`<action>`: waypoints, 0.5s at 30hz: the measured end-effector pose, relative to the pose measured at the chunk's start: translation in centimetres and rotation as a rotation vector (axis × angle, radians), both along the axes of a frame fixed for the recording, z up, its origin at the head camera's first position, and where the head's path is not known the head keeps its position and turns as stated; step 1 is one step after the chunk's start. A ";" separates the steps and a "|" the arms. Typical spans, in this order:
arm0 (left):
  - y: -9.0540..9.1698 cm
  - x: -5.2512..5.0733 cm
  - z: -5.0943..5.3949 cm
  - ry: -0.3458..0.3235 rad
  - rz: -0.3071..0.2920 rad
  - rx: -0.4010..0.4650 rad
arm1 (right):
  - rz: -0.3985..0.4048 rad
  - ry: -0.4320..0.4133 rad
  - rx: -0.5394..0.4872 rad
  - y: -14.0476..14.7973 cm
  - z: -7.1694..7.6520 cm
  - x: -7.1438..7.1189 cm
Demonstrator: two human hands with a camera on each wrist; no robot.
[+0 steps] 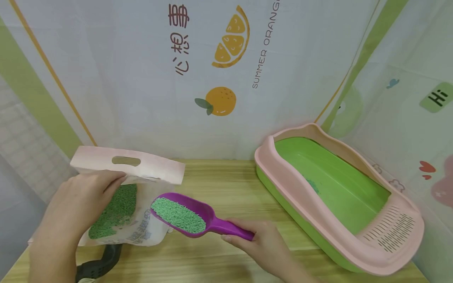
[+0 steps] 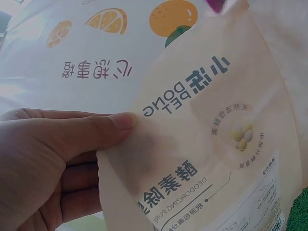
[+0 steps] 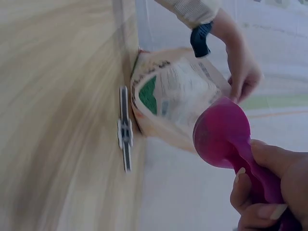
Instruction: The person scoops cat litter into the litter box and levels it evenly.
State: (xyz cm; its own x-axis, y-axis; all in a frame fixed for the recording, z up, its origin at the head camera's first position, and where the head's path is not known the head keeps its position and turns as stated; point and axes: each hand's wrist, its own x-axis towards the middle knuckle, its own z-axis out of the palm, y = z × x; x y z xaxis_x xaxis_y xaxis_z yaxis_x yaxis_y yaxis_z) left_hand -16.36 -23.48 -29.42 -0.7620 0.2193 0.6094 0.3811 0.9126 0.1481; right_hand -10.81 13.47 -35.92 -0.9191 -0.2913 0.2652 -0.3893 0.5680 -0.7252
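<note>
scoop [image 1: 210,222] of green pellets [image 1: 178,215], above desk [image 1: 219,175] beside litter bag [image 1: 157,226] | right hand [image 1: 263,243] grips handle [image 1: 231,228], left hand [image 1: 79,204] pinches bag's edge | likely light, stiff; loose load could spill, hold handle level

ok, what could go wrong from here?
1. Green pellets reach the front lip of the purple scoop; tilting the right hand could spill some.
2. The pink-and-green tray stands apart from the bag, so pellets carried across might drop on the table.
3. If the left hand lets go of the bag's edge, its mouth may fold over.
</note>
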 end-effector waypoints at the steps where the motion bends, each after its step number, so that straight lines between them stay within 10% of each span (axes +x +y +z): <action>1: 0.0 0.0 0.0 0.000 0.000 -0.001 | -0.012 -0.003 -0.002 0.5 0.1 0.1; 15: 0.1 0.0 0.0 0.000 -0.002 -0.002 | -0.231 0.087 0.052 6.7 2.4 1.8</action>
State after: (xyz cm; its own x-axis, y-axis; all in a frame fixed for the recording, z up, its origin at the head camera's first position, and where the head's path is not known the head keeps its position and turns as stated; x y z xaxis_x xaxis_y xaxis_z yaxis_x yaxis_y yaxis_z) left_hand -16.33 -23.40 -29.39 -0.7614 0.2217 0.6091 0.3826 0.9123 0.1461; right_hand -8.98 20.20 -33.49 -0.9372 -0.0919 0.3365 -0.3048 0.6849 -0.6618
